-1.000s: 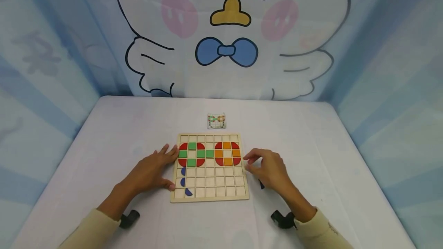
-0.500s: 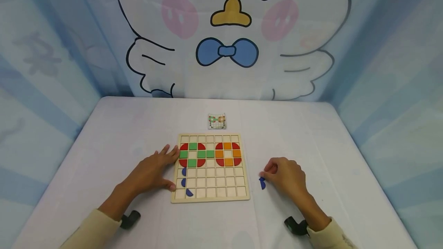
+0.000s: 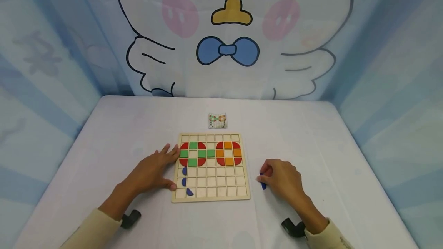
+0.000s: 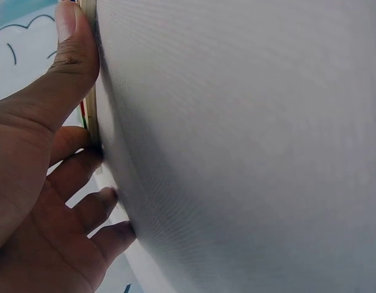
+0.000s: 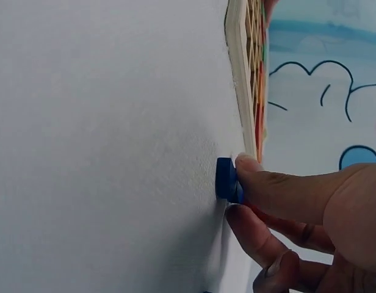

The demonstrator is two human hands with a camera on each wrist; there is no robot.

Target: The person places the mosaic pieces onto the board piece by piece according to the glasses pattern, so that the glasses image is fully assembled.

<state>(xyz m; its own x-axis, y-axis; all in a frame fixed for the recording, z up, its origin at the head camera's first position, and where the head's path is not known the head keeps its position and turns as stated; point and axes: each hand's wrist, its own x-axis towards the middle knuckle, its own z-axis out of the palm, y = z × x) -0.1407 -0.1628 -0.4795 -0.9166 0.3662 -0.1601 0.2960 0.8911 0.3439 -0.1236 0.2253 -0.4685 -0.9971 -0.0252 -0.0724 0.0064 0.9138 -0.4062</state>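
Note:
A wooden grid board lies flat on the table, with red, green and orange pieces set in its upper rows. Down its left side sit several blue half-round pieces, the lowest one tilted in its square. My left hand rests along the board's left edge, thumb and fingers spread; in the left wrist view, the thumb lies against the wooden side. To the right of the board, my right hand pinches a blue half-round piece between thumb and fingers. Another blue piece is right at the fingertips, low over the table.
Behind the board lies a small pattern card with a coloured grid printed on it. White cloth covers the table. A curtain with a cartoon bird hangs at the back, and blue curtains flank both sides.
My right hand has moved from the board's right edge out and toward me to the blue pieces, and its fingers have closed there. The left hand stays put.

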